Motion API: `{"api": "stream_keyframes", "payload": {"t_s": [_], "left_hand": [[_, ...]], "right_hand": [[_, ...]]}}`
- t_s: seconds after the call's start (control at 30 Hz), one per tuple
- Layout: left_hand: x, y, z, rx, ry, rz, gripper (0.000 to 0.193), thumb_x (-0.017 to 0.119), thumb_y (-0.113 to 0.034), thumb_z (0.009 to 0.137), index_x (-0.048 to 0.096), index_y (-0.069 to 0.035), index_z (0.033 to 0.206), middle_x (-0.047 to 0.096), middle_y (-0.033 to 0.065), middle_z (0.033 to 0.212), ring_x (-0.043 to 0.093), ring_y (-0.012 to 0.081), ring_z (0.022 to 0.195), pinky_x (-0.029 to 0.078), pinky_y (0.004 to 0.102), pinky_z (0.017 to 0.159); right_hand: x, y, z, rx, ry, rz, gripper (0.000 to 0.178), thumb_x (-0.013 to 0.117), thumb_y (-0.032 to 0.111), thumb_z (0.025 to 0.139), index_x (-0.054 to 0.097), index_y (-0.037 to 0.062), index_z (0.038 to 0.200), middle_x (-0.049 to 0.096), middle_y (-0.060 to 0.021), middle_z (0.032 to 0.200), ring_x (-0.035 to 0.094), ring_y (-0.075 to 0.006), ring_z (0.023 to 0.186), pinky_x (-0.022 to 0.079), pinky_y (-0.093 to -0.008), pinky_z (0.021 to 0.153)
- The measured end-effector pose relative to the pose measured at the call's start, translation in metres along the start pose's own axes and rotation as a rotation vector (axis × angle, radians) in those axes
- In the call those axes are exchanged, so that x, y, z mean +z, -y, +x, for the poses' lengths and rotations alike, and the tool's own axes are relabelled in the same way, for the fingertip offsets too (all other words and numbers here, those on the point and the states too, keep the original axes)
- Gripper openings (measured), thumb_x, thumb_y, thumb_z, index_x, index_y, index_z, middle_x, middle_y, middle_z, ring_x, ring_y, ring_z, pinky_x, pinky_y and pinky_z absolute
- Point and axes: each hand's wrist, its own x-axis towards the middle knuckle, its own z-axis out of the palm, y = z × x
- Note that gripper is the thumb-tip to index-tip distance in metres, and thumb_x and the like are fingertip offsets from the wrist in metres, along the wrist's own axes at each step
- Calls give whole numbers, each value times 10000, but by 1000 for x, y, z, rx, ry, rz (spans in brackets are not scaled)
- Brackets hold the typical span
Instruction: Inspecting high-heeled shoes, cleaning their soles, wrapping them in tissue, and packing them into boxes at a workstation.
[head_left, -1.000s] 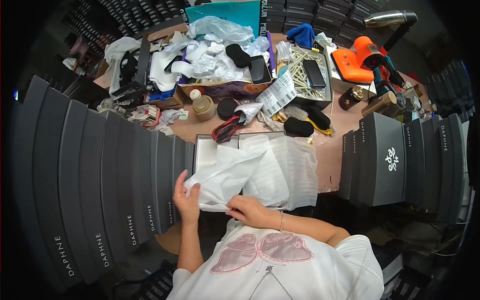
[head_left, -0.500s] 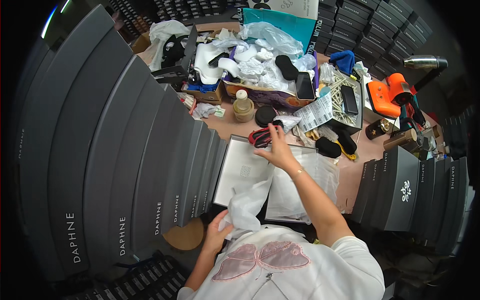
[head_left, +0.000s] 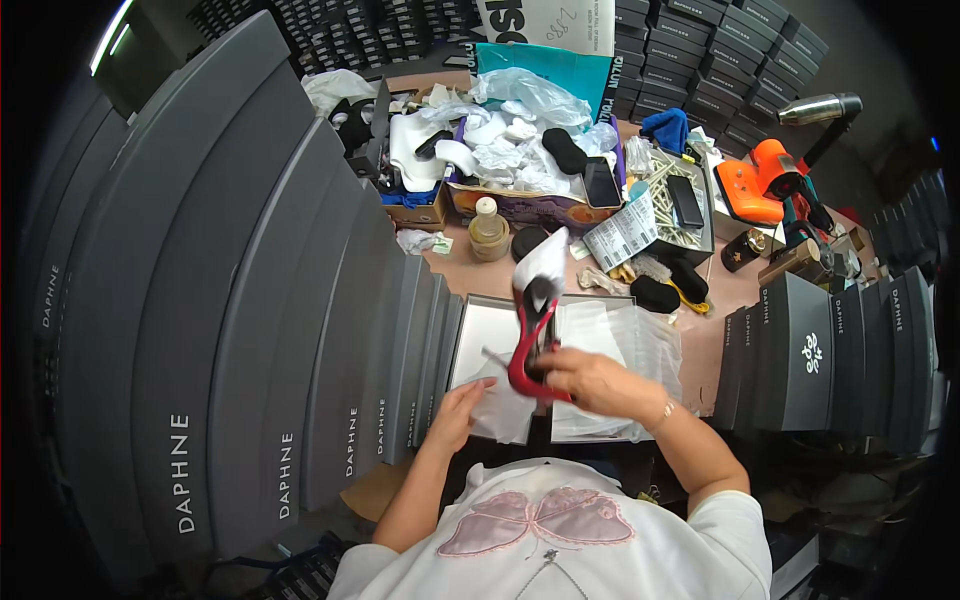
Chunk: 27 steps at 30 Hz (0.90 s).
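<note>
A red high-heeled shoe (head_left: pixel 522 352) with a black inside hangs over the open shoe box, its toe pointing away from me. White paper stuffing (head_left: pixel 543 258) fills the toe end. At the heel end, my right hand (head_left: pixel 605 385) is closed on the shoe. My left hand (head_left: pixel 458 415), fingers closed, grips the edge of a thin white tissue sheet (head_left: pixel 505 405) lying in the near left of the box. The shoe box (head_left: pixel 485 325) has a white inside and dark rim. Beside it on the right, more translucent white wrapping paper (head_left: pixel 640 350) lies in the lid.
Tall stacks of dark grey shoe boxes (head_left: pixel 230 300) wall off the left; lower stacks (head_left: pixel 790 360) stand right. Behind are a glue bottle (head_left: pixel 488 232), a round black tin (head_left: pixel 530 243), a carton of crumpled paper (head_left: pixel 520 205), a tray of white sticks (head_left: pixel 665 200) and an orange device (head_left: pixel 750 190).
My right hand has lifted the red shoe from the table behind the box and brought it nearer, over the box. The tissue in my left hand has been lowered into the box.
</note>
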Motion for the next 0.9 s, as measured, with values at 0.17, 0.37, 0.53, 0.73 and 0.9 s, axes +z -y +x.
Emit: {"api": "stream_keyframes", "payload": {"t_s": [0.17,0.37,0.53,0.73,0.9], "left_hand": [[44,-6,11,-135,564,-297,639,463,-551,932,526,-13,1272,583,99,1220,564,197,1117,448,388,957],[88,53,10,-222,341,-270,382,608,-371,895,611,-42,1089,656,34,974,625,117,861,497,264,772],[137,47,-11,63,121,-219,377,591,-382,910,618,-49,1085,650,0,894,590,72,766,470,254,682],[174,25,-10,167,201,86,403,518,-314,970,590,-1,1213,624,-27,928,521,26,819,431,211,795],[164,-31,21,540,-9,334,476,458,18,911,426,-19,1384,662,32,1012,567,44,766,463,200,712]], "right_hand": [[4,51,-35,-112,253,-77,131,566,129,763,618,82,874,570,-58,901,562,-238,931,490,-338,814],[-3,75,-67,117,192,-45,377,681,257,751,588,88,1076,512,-141,1170,545,-307,1050,480,-356,878],[-5,82,-105,391,-151,235,873,844,420,627,461,124,1353,281,-285,1437,427,-427,1253,429,-413,992],[9,58,-168,394,-638,770,562,760,117,713,574,8,1232,439,-203,1387,446,-287,1279,397,-340,993],[-32,68,-236,343,-1041,1258,744,781,346,719,410,17,1273,509,-155,1253,543,-306,1154,446,-582,985]]}}
